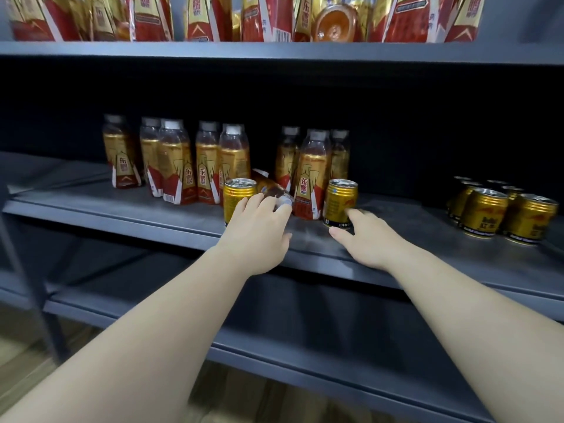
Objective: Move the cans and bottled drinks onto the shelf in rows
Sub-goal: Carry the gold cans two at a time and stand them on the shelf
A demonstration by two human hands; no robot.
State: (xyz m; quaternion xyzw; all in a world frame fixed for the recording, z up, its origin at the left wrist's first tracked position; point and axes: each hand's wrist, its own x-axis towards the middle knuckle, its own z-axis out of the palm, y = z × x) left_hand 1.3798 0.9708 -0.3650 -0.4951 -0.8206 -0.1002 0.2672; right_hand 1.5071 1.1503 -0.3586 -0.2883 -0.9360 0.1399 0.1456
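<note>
Reaching onto the middle shelf point(122, 206), the person has both hands well forward and apart. The left hand point(259, 230) has its fingers curled over the neck end of a tipped bottle point(268, 186), which lies on its side between a gold can point(239, 198) and the standing bottles point(174, 166) behind. The right hand point(369, 239) is spread and holding nothing. Its forefinger reaches the base of a second gold can point(340, 203) and its thumb sticks out to the side, though blur makes the exact contact hard to read. A cluster of cans point(503, 212) stands well apart at the right end of the same shelf, and more bottles fill the upper shelf point(274, 51).

The step in hand looks like righting the fallen bottle and nudging the stray cans into line. A full plastic bottle should be fairly heavy and its wall will give a little. Its glossy label may be slick, so a wrap around the shoulder or mid-body would be surer than a pinch at the cap. The cans are rigid, smooth and probably weighty for their size. They are best taken round the side wall with thumb opposite fingers, or slid by pushing low near the base, since a push near the rim could tip one into the neighbouring bottles.
</note>
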